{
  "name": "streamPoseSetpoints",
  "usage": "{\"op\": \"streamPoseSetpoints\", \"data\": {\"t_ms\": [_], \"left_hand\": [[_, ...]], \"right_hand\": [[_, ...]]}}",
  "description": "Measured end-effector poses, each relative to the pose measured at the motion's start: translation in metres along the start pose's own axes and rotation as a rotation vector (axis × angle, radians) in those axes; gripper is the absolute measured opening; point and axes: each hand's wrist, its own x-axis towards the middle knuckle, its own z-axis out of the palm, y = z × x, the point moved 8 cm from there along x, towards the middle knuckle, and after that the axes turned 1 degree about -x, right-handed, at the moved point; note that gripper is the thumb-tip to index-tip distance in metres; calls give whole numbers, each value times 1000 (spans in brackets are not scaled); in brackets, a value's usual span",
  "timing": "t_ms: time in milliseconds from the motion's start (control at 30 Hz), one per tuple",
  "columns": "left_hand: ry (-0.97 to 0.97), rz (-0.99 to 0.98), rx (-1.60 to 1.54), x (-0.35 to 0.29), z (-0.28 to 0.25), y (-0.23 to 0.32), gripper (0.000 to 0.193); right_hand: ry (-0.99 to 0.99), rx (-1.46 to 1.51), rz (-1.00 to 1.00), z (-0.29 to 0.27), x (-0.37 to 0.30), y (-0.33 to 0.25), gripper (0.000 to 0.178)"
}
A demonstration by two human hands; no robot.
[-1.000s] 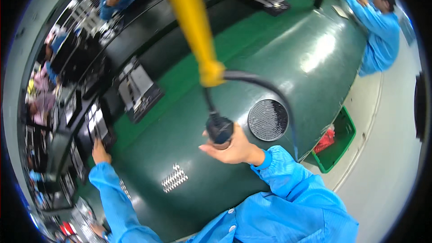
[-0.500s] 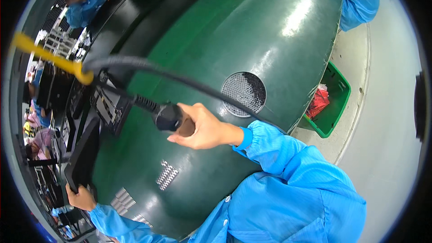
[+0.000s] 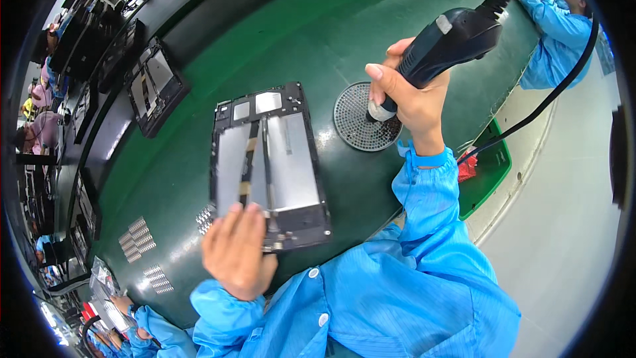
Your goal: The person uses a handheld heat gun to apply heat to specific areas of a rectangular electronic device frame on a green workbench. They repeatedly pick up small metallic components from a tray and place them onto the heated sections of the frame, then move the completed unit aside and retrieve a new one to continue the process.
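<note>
My right hand (image 3: 414, 93) is wrapped around a black corded electric screwdriver (image 3: 440, 50), held tilted over a round perforated screw tray (image 3: 354, 129). The screwdriver's tip points down at the dark screws on the tray's right side; whether it touches them I cannot tell. An opened tablet (image 3: 291, 159) with a black frame, silver panels and a dark ribbon cable down its middle is in front of me. At its lower left corner my left hand (image 3: 235, 252) grips it, slightly blurred, fingers over its top face.
Small metal parts (image 3: 137, 238) lie in rows on the green table at left. Another opened tablet (image 3: 157, 86) is by the black conveyor. A green bin (image 3: 493, 185) with red material stands right of the table. Co-workers are at upper right (image 3: 553, 23) and lower left.
The tablet has come from the far left edge to the middle, tilted up before and now showing its inside. My right hand has carried the screwdriver up and right to the screw tray.
</note>
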Motion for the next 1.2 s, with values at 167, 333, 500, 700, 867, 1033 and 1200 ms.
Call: {"op": "streamPoseSetpoints", "data": {"t_ms": [167, 333, 500, 700, 867, 1033, 1200], "left_hand": [[-142, -44, -293, -29, 64, 30, 39], [69, -137, -389, -37, 89, 40, 36], [91, -232, -335, -17, 94, 48, 31], [254, -170, -699, -19, 76, 25, 16], [362, -516, -836, -30, 70, -3, 16], [375, -548, -660, -41, 56, -31, 13], [348, -720, -574, -55, 49, -69, 17]], "right_hand": [[27, -59, 29, -3, 2, 11, 27], [27, -88, 31, -1, 6, 21, 27], [33, -66, 42, -6, 9, 30, 27], [16, -99, 59, -8, 11, 33, 26], [-2, -92, 52, -7, 9, 34, 25], [20, -123, 89, 0, 7, 35, 26], [106, -134, 0, -7, -2, 12, 33]]}}
